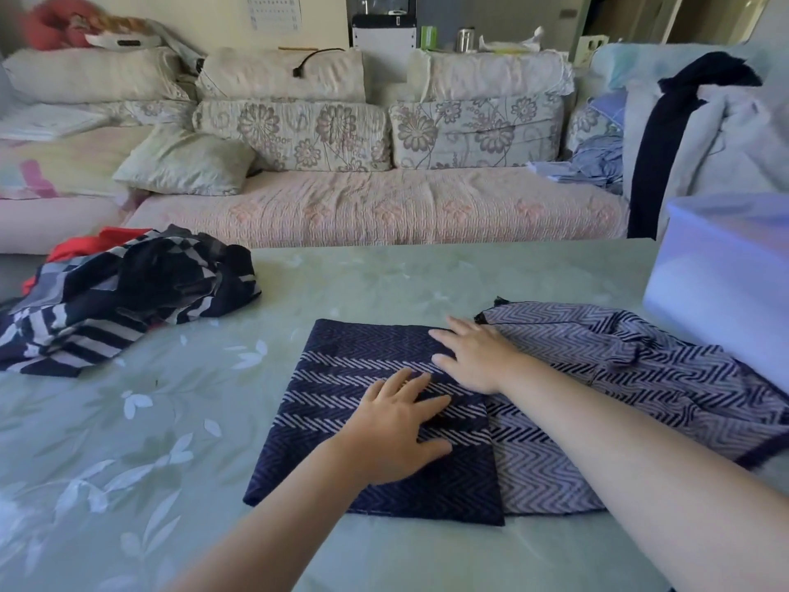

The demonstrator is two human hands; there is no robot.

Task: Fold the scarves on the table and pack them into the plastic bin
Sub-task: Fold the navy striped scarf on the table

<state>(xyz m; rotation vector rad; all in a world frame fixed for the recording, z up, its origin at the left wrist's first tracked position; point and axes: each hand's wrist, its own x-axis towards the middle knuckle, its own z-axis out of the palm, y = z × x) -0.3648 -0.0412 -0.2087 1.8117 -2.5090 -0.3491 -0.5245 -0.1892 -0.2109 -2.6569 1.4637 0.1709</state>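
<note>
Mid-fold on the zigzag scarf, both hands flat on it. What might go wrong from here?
1. The loose end of the scarf lies rumpled on the right; folded over as is, it would likely trap creases.
2. The left hand and right hand only press flat; the folded part may slide on the table.
3. The loose end lies near the bin and might catch on it.
</note>
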